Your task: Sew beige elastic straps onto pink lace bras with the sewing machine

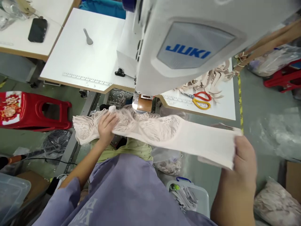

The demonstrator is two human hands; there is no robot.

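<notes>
Currently: left hand (107, 125) closed over the lace end of a pale pink lace piece (164, 131), fingers curled down onto it. Right hand (244, 160) pinches the plain band end, fingers hidden behind the cloth.

Hands are well apart, so the piece is stretched nearly flat between them. Judged reason: a taut span shows its full length and stops the lace bunching.

Piece hangs in the air over the lap, its middle just below the head of the sewing machine (188, 47), not lying on the table (77, 59).

Scissors (201, 100) and a heap of cut pieces (209, 80) sit on the right of the table, near the right hand, probably for easy reach.

Lidded bin (195, 197) stands on the floor by the knee and a red stool (35, 110) stands to the left.
</notes>
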